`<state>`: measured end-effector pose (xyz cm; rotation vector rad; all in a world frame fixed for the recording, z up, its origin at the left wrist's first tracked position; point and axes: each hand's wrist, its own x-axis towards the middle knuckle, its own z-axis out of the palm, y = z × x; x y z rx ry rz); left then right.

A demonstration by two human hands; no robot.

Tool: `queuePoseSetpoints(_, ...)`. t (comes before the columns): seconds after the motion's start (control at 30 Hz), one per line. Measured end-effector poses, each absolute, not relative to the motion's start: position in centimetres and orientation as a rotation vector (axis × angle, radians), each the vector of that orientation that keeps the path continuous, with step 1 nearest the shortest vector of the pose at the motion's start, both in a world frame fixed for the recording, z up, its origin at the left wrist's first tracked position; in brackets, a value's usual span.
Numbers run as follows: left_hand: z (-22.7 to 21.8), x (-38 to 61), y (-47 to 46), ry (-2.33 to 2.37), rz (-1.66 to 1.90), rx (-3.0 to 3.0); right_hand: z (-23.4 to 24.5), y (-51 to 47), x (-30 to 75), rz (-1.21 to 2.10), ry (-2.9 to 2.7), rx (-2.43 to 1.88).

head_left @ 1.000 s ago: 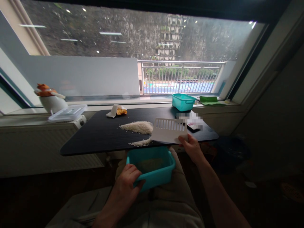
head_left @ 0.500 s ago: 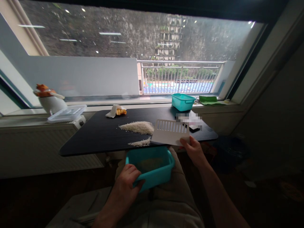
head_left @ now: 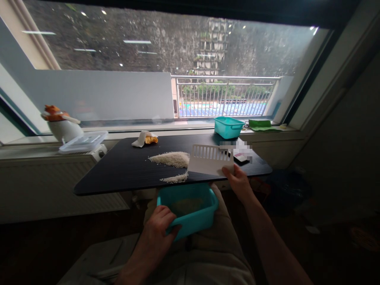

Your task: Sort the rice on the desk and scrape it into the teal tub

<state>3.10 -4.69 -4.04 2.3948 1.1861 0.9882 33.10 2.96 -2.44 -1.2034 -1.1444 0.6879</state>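
My left hand (head_left: 160,227) grips the near left corner of a teal plastic bin (head_left: 190,209), held on my lap just under the front edge of the black table (head_left: 118,170). Some rice lies inside the bin. My right hand (head_left: 237,183) pinches the lower right corner of a white slotted scraper (head_left: 209,160), which stands over the table's front edge. A large heap of white rice (head_left: 172,158) lies on the table left of the scraper, and a smaller streak of rice (head_left: 176,178) sits by the table edge.
A second teal bin (head_left: 229,126) stands at the table's back right, beside a dark phone (head_left: 241,158). A crumpled wrapper with something orange (head_left: 146,139) lies at the back. On the sill are a clear lidded box (head_left: 83,141), a white figurine (head_left: 62,124) and green cloth (head_left: 263,125).
My right hand has carried the scraper slightly up and farther onto the table, toward the rice. My left hand and the bin have stayed put.
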Motion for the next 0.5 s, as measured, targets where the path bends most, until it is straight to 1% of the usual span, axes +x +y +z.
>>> queuePoseSetpoints(0.2,-4.0,3.0,-4.8,1.185,0.97,2.392,-3.2,4.7,33.0,0.655,-1.226,-1.255)
queuePoseSetpoints(0.5,-4.1,2.9,-4.7,1.186,0.974,2.39,-3.4,2.9,32.9,0.659,-1.229,-1.198)
